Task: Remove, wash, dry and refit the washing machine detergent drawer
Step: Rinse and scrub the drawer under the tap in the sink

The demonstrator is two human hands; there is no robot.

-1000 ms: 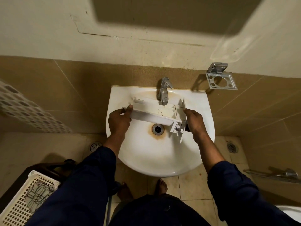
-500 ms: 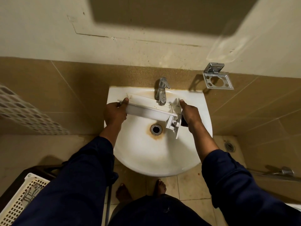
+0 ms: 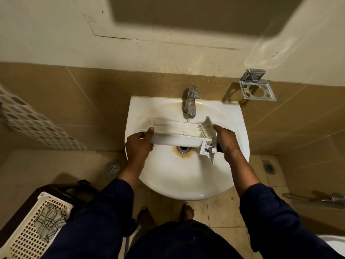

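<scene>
The white detergent drawer (image 3: 179,134) is held level across the white wash basin (image 3: 186,180), above the drain (image 3: 183,148), with its compartments facing up. My left hand (image 3: 139,145) grips its left end, thumb on the rim. My right hand (image 3: 225,140) holds the front panel at the right end, fingers curled behind it. A thin stream of water falls from the chrome tap (image 3: 190,101) to the drawer's back edge.
A chrome tumbler holder (image 3: 256,86) is fixed to the tiled wall at the right. A white laundry basket (image 3: 31,227) stands at the lower left. Floor drains (image 3: 112,166) lie on both sides of the basin. A metal rail (image 3: 317,200) is at the right.
Both hands keep their hold on the drawer. Between the earlier frames it moved back toward the tap; now it sits under the spout with its compartments more in view.
</scene>
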